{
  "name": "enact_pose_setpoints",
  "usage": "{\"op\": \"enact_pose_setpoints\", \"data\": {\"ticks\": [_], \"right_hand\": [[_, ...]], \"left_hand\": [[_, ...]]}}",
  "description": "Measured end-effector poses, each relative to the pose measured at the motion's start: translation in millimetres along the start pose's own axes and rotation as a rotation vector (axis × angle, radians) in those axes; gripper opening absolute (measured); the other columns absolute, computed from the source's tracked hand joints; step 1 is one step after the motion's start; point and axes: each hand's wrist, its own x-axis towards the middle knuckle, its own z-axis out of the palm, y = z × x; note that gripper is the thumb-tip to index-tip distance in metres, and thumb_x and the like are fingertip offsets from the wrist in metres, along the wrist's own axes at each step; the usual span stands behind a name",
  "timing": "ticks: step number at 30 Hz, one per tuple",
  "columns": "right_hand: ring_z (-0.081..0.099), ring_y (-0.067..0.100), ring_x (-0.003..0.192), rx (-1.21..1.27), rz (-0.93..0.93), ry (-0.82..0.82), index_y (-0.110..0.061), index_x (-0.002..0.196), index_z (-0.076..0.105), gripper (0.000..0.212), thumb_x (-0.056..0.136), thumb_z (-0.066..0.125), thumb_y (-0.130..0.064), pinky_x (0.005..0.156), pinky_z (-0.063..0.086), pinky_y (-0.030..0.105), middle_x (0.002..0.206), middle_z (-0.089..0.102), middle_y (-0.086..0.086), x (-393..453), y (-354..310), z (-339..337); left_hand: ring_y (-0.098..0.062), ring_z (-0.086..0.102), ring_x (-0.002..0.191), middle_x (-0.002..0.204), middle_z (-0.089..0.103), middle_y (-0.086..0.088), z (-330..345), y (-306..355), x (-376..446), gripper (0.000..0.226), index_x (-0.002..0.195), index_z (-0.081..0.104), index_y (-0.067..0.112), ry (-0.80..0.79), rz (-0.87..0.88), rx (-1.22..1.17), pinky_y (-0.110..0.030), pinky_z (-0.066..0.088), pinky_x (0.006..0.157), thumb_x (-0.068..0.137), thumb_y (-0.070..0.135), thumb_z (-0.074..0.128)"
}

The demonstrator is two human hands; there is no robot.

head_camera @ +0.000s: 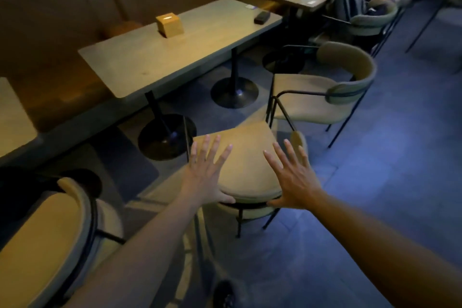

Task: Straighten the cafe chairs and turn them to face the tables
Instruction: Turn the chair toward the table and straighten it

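A tan padded chair (246, 165) with thin black metal legs sits at centre, blurred, its backrest hard to make out. The smooth rectangular worktop (175, 55) lies at 11 o'clock. Both arms reach forward: left hand (205, 177) and right hand (297, 182) flat, each grip spread wide, thumbs at the seat's near rim.

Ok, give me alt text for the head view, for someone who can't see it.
Two bare hands, left hand and right hand, reach out open with fingers spread over the tan chair beside a long cafe table. A second chair stands to its right, and a small wooden box sits on the table before a brown bench.
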Motion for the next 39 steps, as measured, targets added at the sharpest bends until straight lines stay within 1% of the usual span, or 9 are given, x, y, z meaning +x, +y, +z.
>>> {"op": "enact_pose_setpoints", "data": {"ticks": [5,13,16,19,21,23,25,27,39], "right_hand": [[-0.027,0.040,0.143,-0.066,0.029,-0.085,-0.019,0.151,-0.026,0.140,0.062,0.059,-0.087,0.113,-0.016,0.060,0.160,-0.024,0.018,22.6,44.3,12.2],[-0.017,0.043,0.146,-0.108,-0.042,-0.313,-0.017,0.153,-0.020,0.136,0.066,0.061,-0.084,0.113,-0.011,0.061,0.162,-0.015,0.020,49.3,47.1,86.2],[-0.008,0.042,0.148,-0.114,-0.119,-0.367,-0.017,0.154,-0.015,0.132,0.068,0.062,-0.081,0.116,-0.005,0.061,0.163,-0.005,0.019,54.3,43.1,112.9],[0.015,0.039,0.147,-0.066,-0.190,-0.352,-0.019,0.156,0.009,0.116,0.071,0.068,-0.072,0.117,0.005,0.059,0.159,0.022,0.016,64.8,46.9,126.7],[0.044,0.032,0.131,-0.059,-0.222,-0.340,-0.020,0.143,0.041,0.086,0.074,0.072,-0.063,0.115,0.019,0.052,0.140,0.052,0.010,72.5,47.6,127.1],[0.062,0.025,0.105,-0.098,-0.242,-0.304,-0.022,0.116,0.061,0.049,0.079,0.072,-0.053,0.100,0.034,0.040,0.115,0.069,0.004,79.7,46.3,123.5],[0.065,0.023,0.093,-0.116,-0.259,-0.314,-0.021,0.104,0.066,0.037,0.082,0.071,-0.049,0.089,0.039,0.036,0.104,0.072,0.002,85.5,40.1,118.1],[0.065,0.023,0.089,-0.122,-0.259,-0.329,-0.020,0.102,0.067,0.039,0.079,0.072,-0.052,0.086,0.041,0.037,0.100,0.072,0.002,93.7,31.4,113.7],[0.068,0.028,0.089,-0.083,-0.444,-0.368,-0.015,0.100,0.068,0.032,0.085,0.069,-0.043,0.067,0.045,0.035,0.100,0.071,0.008,185.8,-70.7,87.4]], "left_hand": [[-0.038,-0.021,0.149,0.165,-0.016,-0.013,34.7,25.4,49.7,0.142,0.156,-0.016,0.027,-0.093,0.064,-0.062,-0.060,-0.010,0.118,0.055,0.093,0.058],[-0.035,-0.018,0.151,0.165,-0.020,-0.010,115.3,55.0,66.6,0.144,0.155,-0.020,0.029,-0.319,0.181,-0.103,-0.058,-0.005,0.121,0.051,0.100,0.050],[-0.032,-0.006,0.153,0.167,-0.011,-0.008,132.6,59.9,61.9,0.141,0.157,-0.011,0.029,-0.416,0.121,-0.128,-0.055,0.008,0.122,0.052,0.099,0.051],[-0.031,0.029,0.146,0.164,0.021,-0.007,131.2,64.7,70.7,0.127,0.157,0.017,0.025,-0.529,0.083,-0.103,-0.049,0.032,0.113,0.058,0.093,0.058],[-0.028,0.056,0.124,0.141,0.056,-0.007,128.9,68.4,75.5,0.094,0.144,0.046,0.021,-0.546,0.093,-0.050,-0.042,0.045,0.097,0.071,0.078,0.065],[-0.028,0.066,0.104,0.116,0.070,-0.006,128.1,71.6,78.2,0.061,0.126,0.060,0.018,-0.512,0.100,0.004,-0.038,0.049,0.084,0.081,0.059,0.068],[-0.028,0.067,0.097,0.107,0.071,-0.006,124.8,69.5,78.2,0.051,0.119,0.063,0.016,-0.534,0.080,0.026,-0.035,0.045,0.073,0.084,0.052,0.069],[-0.028,0.067,0.093,0.102,0.071,-0.006,122.5,58.3,77.7,0.049,0.116,0.064,0.015,-0.553,0.052,0.037,-0.034,0.043,0.069,0.084,0.051,0.071],[-0.026,0.068,0.089,0.095,0.072,-0.003,124.6,-85.0,75.7,0.047,0.106,0.067,0.019,-0.624,-0.023,0.042,-0.034,0.048,0.072,0.075,0.054,0.074]]}}
